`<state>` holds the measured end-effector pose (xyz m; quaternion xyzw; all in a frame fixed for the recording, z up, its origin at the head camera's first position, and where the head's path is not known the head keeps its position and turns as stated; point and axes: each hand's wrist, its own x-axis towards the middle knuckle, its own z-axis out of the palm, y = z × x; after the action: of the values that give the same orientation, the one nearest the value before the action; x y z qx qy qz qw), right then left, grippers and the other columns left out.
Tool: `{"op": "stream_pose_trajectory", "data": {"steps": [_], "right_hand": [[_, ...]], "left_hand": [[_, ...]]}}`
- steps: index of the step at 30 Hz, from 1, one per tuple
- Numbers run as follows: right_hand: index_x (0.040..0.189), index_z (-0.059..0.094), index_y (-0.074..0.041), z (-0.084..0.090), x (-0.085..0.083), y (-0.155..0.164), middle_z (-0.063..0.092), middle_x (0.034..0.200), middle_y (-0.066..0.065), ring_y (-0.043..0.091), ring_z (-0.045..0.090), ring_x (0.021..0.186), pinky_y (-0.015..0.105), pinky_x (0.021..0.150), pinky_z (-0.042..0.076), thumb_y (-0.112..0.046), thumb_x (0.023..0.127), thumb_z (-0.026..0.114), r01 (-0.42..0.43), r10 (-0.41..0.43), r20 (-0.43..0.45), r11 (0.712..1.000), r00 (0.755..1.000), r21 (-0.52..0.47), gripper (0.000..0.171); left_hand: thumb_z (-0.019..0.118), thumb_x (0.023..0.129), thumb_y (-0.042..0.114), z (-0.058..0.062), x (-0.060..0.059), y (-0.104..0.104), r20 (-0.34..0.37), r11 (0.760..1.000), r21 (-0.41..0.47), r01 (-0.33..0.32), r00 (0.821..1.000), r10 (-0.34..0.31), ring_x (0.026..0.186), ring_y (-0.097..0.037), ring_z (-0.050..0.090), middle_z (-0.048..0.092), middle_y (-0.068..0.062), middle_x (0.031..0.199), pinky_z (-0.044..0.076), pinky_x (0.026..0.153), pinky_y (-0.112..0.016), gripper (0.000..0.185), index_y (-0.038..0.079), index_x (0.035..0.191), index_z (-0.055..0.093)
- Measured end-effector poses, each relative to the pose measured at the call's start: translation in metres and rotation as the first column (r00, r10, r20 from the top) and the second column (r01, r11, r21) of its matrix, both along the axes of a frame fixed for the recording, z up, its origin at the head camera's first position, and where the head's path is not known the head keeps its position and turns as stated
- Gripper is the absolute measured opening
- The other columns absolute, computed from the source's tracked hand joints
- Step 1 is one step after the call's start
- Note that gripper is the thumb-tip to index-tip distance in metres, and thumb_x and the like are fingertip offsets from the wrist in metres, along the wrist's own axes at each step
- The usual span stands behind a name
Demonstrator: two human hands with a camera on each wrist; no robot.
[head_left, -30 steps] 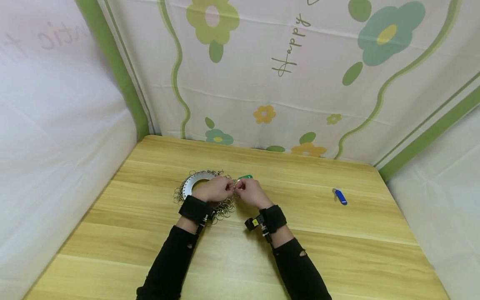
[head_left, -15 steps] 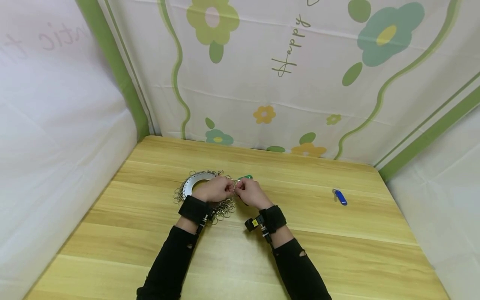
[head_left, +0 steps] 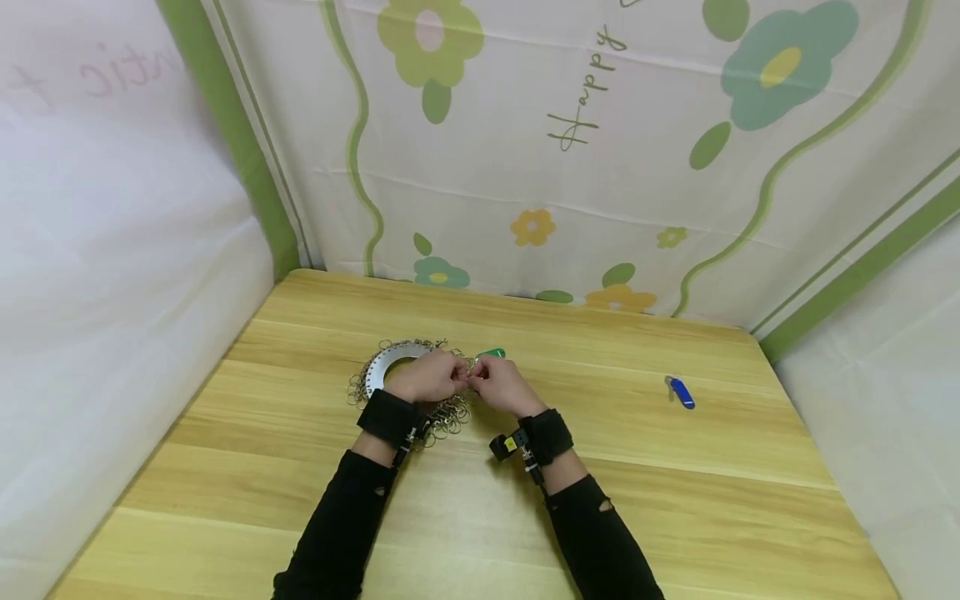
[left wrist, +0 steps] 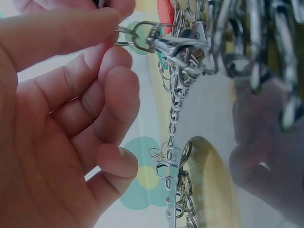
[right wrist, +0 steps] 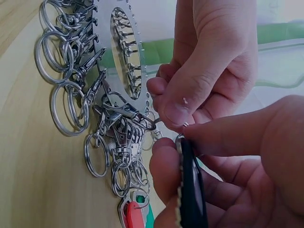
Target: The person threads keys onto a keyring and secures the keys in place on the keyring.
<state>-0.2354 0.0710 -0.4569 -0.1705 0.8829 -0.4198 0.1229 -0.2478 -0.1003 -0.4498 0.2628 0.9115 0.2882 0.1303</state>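
Note:
A flat metal disc (head_left: 380, 367) with a round hole lies on the table, its edge lined with snap hooks carrying split rings. My left hand (head_left: 429, 377) is over its right side and pinches a split ring (left wrist: 125, 37) that hangs from one snap hook (right wrist: 127, 113). Close against it, my right hand (head_left: 504, 386) holds a dark tag (right wrist: 194, 190) with a silvery toothed edge, probably a key, beside it. The fingertips of both hands meet at the ring and partly hide it. A red tag (right wrist: 135, 216) and a green tag (head_left: 492, 353) hang close by.
A key with a blue tag (head_left: 682, 393) lies apart on the right of the wooden table (head_left: 675, 517). Printed cloth walls (head_left: 465, 183) enclose the back and sides. More split rings (right wrist: 57, 52) stick out around the disc.
Both hands stay at the same spot on the disc's right side, with only small finger movements. The dark tag below the right hand's fingers has shifted slightly. The head view tilts a little.

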Motion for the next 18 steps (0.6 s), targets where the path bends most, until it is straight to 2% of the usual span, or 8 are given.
{"op": "stream_pose_trajectory", "data": {"steps": [5, 12, 18], "right_hand": [[0.090, 0.059, -0.006, 0.0022, 0.0015, 0.0022, 0.061, 0.078, 0.010, 0.014, 0.048, 0.056, 0.026, 0.051, 0.038, -0.011, 0.095, 0.056, 0.014, -0.014, 0.011, 1.000, 1.000, -0.005, 0.008], [0.091, 0.058, -0.006, 0.0011, 0.0010, 0.0028, 0.062, 0.083, 0.018, 0.014, 0.045, 0.050, 0.026, 0.046, 0.036, -0.011, 0.096, 0.054, 0.029, -0.029, 0.031, 1.000, 0.999, -0.009, 0.008], [0.090, 0.058, -0.005, 0.0014, -0.0005, 0.0026, 0.062, 0.080, 0.014, 0.014, 0.049, 0.057, 0.026, 0.051, 0.039, -0.010, 0.095, 0.056, 0.031, -0.031, 0.018, 1.000, 0.999, -0.003, 0.007]], "left_hand": [[0.059, 0.089, 0.007, 0.0016, 0.0014, 0.0024, -0.020, 1.000, -0.011, 0.011, 1.000, -0.011, 0.054, -0.012, 0.050, 0.056, 0.001, 0.071, 0.042, 0.057, -0.025, 0.014, 0.013, 0.076, 0.059], [0.058, 0.089, 0.005, 0.0018, 0.0006, 0.0024, -0.020, 1.000, -0.012, 0.026, 0.999, -0.026, 0.055, -0.011, 0.049, 0.055, 0.001, 0.069, 0.041, 0.058, -0.025, 0.015, 0.011, 0.075, 0.060], [0.059, 0.088, 0.007, 0.0020, -0.0004, 0.0027, -0.016, 1.000, -0.013, 0.018, 1.000, -0.018, 0.054, -0.011, 0.049, 0.054, 0.002, 0.067, 0.041, 0.056, -0.025, 0.017, 0.014, 0.072, 0.058]]}}
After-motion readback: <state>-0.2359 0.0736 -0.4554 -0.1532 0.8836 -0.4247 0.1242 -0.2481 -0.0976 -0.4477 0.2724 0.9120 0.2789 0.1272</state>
